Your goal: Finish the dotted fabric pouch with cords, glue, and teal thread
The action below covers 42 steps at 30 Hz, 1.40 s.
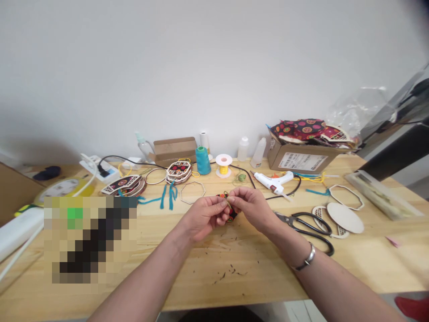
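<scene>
Both hands meet over the middle of the wooden table (187, 277). My left hand (209, 215) has thumb and fingers pinched on a small dark cloth piece with a red and green pattern (232, 216). My right hand (250, 203), with a silver band on its wrist, pinches at the top of the same piece, its fingertips close to the left thumb. A thin green cord shows between the fingertips. Part of the cloth is hidden behind the fingers. Small dark scraps (231, 270) lie on the table nearer to me.
Black-handled scissors (311, 226) and a pale oval disc (345, 218) lie at the right. Behind are a white glue gun (275, 181), a teal thread cone (202, 161), a yellow spool (224, 166) and a cardboard box of cloth (301, 156). Patterned pieces (179, 171) are stacked back left.
</scene>
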{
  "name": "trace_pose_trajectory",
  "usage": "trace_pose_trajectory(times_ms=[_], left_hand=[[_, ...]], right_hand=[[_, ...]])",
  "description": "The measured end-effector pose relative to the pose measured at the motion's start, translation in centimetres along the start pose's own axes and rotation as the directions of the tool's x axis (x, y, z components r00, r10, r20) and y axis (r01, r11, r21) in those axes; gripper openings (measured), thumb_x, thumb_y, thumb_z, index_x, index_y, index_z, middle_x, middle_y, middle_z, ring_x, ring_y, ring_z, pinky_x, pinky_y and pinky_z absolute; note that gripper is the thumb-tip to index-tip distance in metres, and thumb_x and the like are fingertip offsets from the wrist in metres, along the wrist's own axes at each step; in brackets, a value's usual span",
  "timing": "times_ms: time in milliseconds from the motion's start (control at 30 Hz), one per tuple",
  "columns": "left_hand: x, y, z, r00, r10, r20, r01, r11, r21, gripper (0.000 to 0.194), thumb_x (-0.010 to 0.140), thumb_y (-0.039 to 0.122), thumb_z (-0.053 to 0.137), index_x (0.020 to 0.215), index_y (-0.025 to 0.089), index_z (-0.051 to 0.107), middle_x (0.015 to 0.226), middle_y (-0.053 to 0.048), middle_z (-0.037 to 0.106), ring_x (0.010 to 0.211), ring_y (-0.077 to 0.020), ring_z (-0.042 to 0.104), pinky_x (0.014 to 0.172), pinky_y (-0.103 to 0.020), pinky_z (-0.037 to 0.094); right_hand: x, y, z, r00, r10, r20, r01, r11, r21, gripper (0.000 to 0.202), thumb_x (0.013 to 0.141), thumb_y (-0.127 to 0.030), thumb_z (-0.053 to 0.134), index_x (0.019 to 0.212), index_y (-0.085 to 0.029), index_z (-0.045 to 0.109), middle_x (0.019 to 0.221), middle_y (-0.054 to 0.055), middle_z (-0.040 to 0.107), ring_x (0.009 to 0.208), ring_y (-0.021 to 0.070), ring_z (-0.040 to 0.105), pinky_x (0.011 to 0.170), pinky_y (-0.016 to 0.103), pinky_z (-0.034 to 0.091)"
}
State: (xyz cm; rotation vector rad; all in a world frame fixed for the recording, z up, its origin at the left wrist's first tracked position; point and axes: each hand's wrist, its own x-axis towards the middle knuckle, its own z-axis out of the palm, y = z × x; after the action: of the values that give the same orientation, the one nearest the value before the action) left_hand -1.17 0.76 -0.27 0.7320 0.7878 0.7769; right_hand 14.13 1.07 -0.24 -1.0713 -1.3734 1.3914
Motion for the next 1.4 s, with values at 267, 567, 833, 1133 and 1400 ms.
trace_pose_trajectory(times_ms=[267,567,833,1133,1400], left_hand=[[0.02,0.1,0.05,0.999,-0.03,0.034,0.033,0.996,-0.081,0.016,0.069,0.02,0.072,0.069,0.008,0.062,0.061,-0.002,0.055,0.05,-0.0039,0.044,0.043,-0.015,0.029],[0.11,-0.06,-0.18,0.998,-0.028,0.048,0.032,0.996,-0.084,0.015,0.07,0.019,0.072,0.069,0.008,0.062,0.061,-0.002,0.054,0.05,-0.0036,0.043,0.044,-0.015,0.028],[0.04,0.02,-0.06,0.999,0.005,0.036,-0.004,1.0,-0.03,0.016,0.068,0.02,0.072,0.067,0.008,0.062,0.059,-0.002,0.054,0.049,-0.0042,0.042,0.044,-0.016,0.027],[0.14,0.09,0.27,0.985,0.156,-0.079,-0.136,0.968,0.21,0.02,0.065,0.027,0.071,0.061,0.01,0.062,0.054,-0.001,0.056,0.045,-0.0051,0.042,0.043,-0.019,0.027],[-0.06,0.21,0.68,0.949,0.284,-0.139,-0.187,0.858,0.478,0.015,0.069,0.027,0.063,0.064,0.013,0.063,0.056,0.0,0.059,0.047,-0.0071,0.046,0.045,-0.02,0.032]], right_hand=[[-0.04,-0.02,-0.01,1.0,-0.004,0.02,0.003,0.999,0.049,0.019,0.072,-0.031,0.063,0.066,-0.015,0.056,0.055,-0.002,0.059,0.05,0.0075,0.047,0.051,0.022,0.036],[-0.1,-0.08,0.0,1.0,-0.012,0.011,0.011,0.999,0.039,0.016,0.072,-0.029,0.063,0.067,-0.015,0.057,0.055,-0.003,0.058,0.051,0.0075,0.045,0.052,0.022,0.036],[-0.1,-0.06,0.02,1.0,-0.007,0.009,0.006,1.0,0.028,0.017,0.071,-0.03,0.063,0.067,-0.015,0.056,0.055,-0.003,0.056,0.051,0.0074,0.044,0.051,0.022,0.036],[0.06,0.18,-0.13,1.0,-0.026,0.009,0.026,0.999,-0.019,0.017,0.072,-0.03,0.062,0.066,-0.015,0.056,0.055,-0.003,0.054,0.051,0.0073,0.044,0.049,0.021,0.035],[0.16,0.45,-0.14,1.0,-0.003,-0.016,0.002,0.997,-0.075,0.019,0.072,-0.033,0.061,0.067,-0.015,0.057,0.056,-0.002,0.055,0.05,0.0075,0.042,0.048,0.021,0.034]])
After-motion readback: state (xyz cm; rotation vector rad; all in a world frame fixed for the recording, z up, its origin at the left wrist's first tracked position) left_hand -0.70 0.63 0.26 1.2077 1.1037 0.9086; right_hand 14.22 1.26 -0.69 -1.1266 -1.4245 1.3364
